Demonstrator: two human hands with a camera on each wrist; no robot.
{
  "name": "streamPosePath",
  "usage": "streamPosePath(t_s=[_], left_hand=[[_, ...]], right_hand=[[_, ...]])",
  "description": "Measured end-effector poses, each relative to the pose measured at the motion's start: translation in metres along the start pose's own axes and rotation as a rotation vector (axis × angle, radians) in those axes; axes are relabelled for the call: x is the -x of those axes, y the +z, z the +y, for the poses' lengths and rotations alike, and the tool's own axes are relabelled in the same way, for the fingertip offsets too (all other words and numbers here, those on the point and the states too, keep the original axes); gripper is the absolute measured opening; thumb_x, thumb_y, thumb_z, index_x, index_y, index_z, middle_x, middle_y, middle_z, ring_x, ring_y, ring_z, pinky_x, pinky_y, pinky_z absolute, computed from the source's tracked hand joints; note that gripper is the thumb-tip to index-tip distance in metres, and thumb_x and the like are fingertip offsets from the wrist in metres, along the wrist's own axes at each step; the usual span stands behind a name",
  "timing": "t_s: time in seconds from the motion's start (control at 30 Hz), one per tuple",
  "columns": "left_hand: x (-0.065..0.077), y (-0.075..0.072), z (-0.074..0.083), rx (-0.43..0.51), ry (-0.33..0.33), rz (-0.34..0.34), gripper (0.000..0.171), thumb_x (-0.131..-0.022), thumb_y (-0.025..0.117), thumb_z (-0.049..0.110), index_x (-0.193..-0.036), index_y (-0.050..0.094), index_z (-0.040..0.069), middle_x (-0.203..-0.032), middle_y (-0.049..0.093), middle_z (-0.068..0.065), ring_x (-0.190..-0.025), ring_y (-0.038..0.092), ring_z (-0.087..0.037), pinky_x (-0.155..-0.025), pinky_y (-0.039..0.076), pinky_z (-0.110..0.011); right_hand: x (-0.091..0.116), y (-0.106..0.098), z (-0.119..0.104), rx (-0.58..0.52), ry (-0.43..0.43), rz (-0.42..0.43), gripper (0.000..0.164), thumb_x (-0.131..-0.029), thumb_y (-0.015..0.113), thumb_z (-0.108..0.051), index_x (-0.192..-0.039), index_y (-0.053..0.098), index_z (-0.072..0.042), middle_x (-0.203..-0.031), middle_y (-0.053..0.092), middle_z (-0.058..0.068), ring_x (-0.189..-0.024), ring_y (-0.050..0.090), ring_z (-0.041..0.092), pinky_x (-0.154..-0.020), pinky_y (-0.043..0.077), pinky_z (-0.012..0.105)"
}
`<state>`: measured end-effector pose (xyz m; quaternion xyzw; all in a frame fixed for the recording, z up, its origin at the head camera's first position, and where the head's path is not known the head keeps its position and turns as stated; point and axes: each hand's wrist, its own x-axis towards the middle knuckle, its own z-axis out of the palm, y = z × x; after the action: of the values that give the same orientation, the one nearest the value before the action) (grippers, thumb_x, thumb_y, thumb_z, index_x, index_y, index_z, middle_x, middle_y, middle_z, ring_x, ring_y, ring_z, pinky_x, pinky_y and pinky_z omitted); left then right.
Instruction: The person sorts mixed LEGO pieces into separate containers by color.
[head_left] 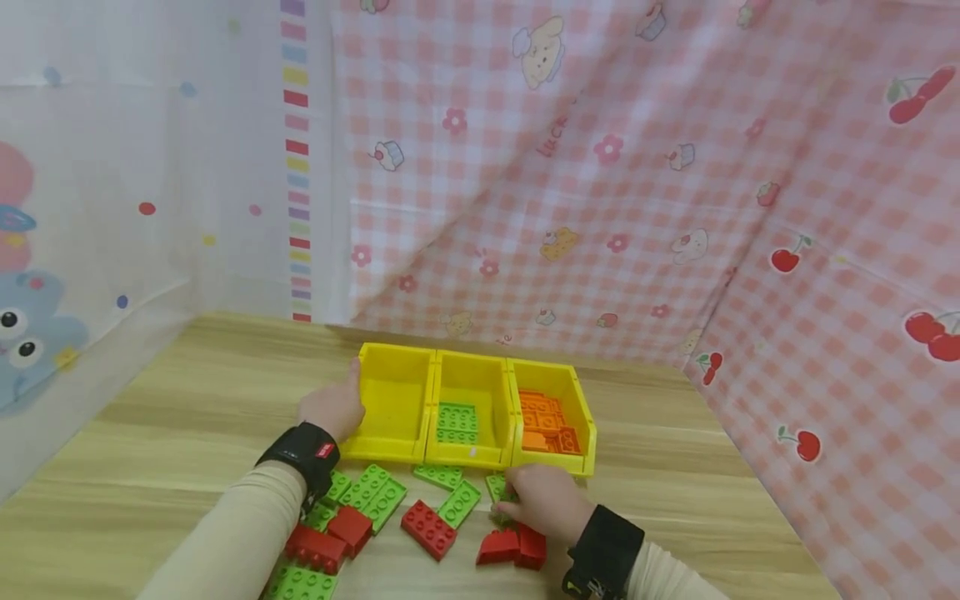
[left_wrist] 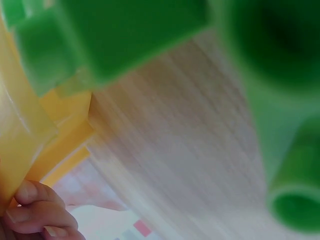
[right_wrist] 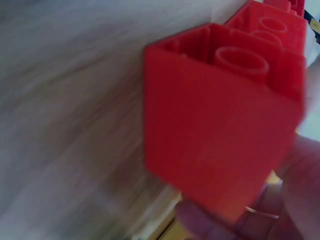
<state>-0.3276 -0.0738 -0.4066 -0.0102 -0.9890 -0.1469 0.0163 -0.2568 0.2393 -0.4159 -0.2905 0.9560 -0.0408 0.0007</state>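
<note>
Three yellow bins (head_left: 472, 457) stand joined in a row. My left hand (head_left: 335, 408) grips the side wall of the left bin; in the left wrist view its curled fingers (left_wrist: 42, 212) lie at the yellow edge. In front of the right bin, my right hand (head_left: 551, 500) pinches a small green brick (head_left: 496, 485) between thumb and forefinger, partly covered by the hand. Just below that hand lie red bricks (head_left: 498, 547). One red brick (right_wrist: 215, 125) fills much of the right wrist view and hides part of the fingers.
The middle bin contains green bricks (head_left: 457, 422), the right bin orange ones (head_left: 542, 410). Loose green bricks (head_left: 367, 487) and red bricks (head_left: 429, 529) lie before the bins on the wooden table (head_left: 675, 467). Patterned cloth (head_left: 480, 183) hangs behind and at both sides.
</note>
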Motion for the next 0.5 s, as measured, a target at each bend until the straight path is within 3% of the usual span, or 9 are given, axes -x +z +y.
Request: streamPosePath(t_s=[0.17, 0.5], left_hand=[[-0.0017, 0.0029, 0.0003, 0.016, -0.005, -0.014, 0.068, -0.091, 0.046, 0.014, -0.149, 0.011, 0.002, -0.058, 0.049, -0.009, -0.052, 0.049, -0.024, -0.048, 0.04, -0.038], [-0.0016, 0.0024, -0.0004, 0.003, -0.002, 0.003, 0.069, -0.091, 0.047, 0.013, -0.148, 0.011, 0.002, -0.056, 0.048, -0.008, -0.05, 0.048, -0.024, -0.047, 0.039, -0.037]], right_hand=[[-0.0029, 0.006, -0.0057, 0.057, 0.029, -0.002, 0.034, -0.078, 0.071, -0.042, -0.068, 0.05, -0.017, -0.056, 0.036, -0.009, -0.049, 0.034, 0.006, -0.045, 0.024, 0.022], [-0.0045, 0.0032, -0.01, -0.013, 0.03, -0.036, 0.026, -0.079, 0.071, -0.03, -0.077, 0.05, -0.016, -0.063, 0.042, -0.007, -0.052, 0.038, 0.007, -0.046, 0.031, 0.023]])
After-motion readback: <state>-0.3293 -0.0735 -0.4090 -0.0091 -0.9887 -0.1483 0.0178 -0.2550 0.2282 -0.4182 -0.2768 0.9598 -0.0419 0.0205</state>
